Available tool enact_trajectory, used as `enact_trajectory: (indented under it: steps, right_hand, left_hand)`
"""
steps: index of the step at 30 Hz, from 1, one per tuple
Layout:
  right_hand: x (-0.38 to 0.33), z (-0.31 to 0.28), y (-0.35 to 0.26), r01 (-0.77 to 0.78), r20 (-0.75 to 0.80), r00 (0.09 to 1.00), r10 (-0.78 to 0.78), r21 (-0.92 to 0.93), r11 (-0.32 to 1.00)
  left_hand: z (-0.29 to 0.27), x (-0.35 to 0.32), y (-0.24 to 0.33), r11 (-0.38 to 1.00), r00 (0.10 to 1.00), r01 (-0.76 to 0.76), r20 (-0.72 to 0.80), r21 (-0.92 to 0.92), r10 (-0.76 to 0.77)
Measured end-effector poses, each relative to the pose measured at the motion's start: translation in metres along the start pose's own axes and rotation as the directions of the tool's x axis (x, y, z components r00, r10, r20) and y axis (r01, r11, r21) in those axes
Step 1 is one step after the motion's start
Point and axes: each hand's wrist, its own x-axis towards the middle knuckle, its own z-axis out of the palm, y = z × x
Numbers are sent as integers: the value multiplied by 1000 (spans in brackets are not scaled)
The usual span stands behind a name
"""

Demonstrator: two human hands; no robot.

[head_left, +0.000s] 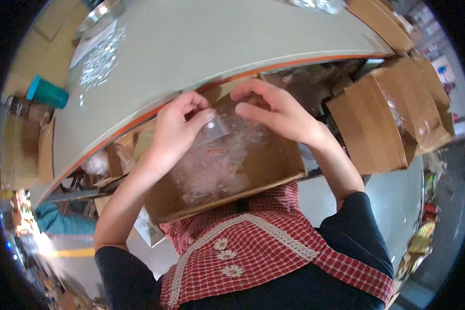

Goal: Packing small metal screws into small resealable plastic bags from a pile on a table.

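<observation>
My left hand [173,129] pinches a small clear plastic bag [215,132] between thumb and fingers. A small pale spot shows on the bag beside the thumb. To its right, my right hand [281,114] hovers with thumb and fingers curved and apart, and nothing shows between them. Both hands are over an open cardboard box [274,164] between my body and the table edge. Inside the box lies a heap of clear plastic bags [209,173], with a few thin red lines among them.
The grey table [191,46] has an orange edge. On its left lie shiny small metal pieces [102,61], near a metal bowl [104,14] and a teal cup [47,92]. Clear plastic wrapping [320,4] lies at the far side. Cardboard boxes [368,124] stand at the right.
</observation>
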Motion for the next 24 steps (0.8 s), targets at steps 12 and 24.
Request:
enact_trajectory:
  steps: [12, 24]
  right_hand:
    - [20, 26, -28, -216, 191, 967, 167, 277, 936]
    - [14, 31, -43, -155, 300, 940, 162, -47, 987]
  left_hand:
    - [-9, -24, 2, 944, 941, -323, -129, -70, 313]
    - [-12, -36, 5, 977, 984, -178, 8, -118, 180]
